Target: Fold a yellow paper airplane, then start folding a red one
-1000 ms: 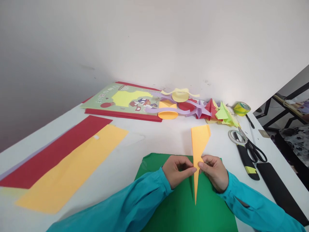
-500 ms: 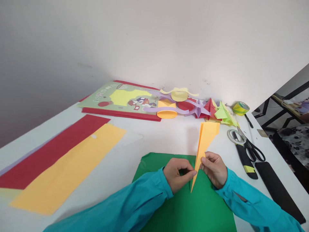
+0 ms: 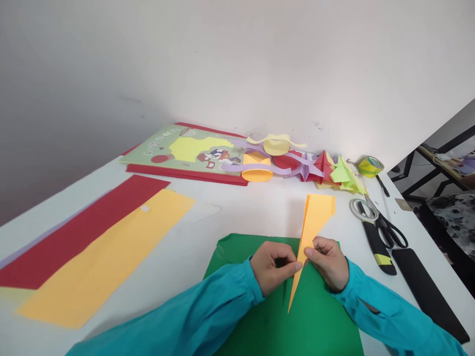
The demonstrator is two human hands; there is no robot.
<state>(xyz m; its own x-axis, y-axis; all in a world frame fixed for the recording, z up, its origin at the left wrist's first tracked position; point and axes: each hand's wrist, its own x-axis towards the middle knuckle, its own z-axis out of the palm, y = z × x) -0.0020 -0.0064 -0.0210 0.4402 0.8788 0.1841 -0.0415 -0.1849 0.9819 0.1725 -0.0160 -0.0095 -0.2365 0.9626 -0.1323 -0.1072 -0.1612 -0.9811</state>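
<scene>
Both my hands pinch a long folded orange paper point(image 3: 313, 220) that tapers to a point near me. My left hand point(image 3: 272, 267) grips its left edge with thumb and fingers closed. My right hand point(image 3: 328, 262) pinches its right edge. The paper is held tilted above a green sheet point(image 3: 260, 326) lying on the white table point(image 3: 230, 212). Its wide end points away towards the back right. Teal sleeves cover both my arms.
Red point(image 3: 85, 232) and orange point(image 3: 104, 257) paper strips lie at the left. A craft book point(image 3: 185, 151) and several folded paper shapes point(image 3: 297, 165) sit along the wall. Scissors point(image 3: 388, 230), tape rings point(image 3: 363, 209), a tape roll point(image 3: 371, 165) and a black knife point(image 3: 378, 247) lie at the right.
The orange paper swung from pointing straight at me to leaning right, its tip now lower left. My hands kept their pinch and shifted only slightly.
</scene>
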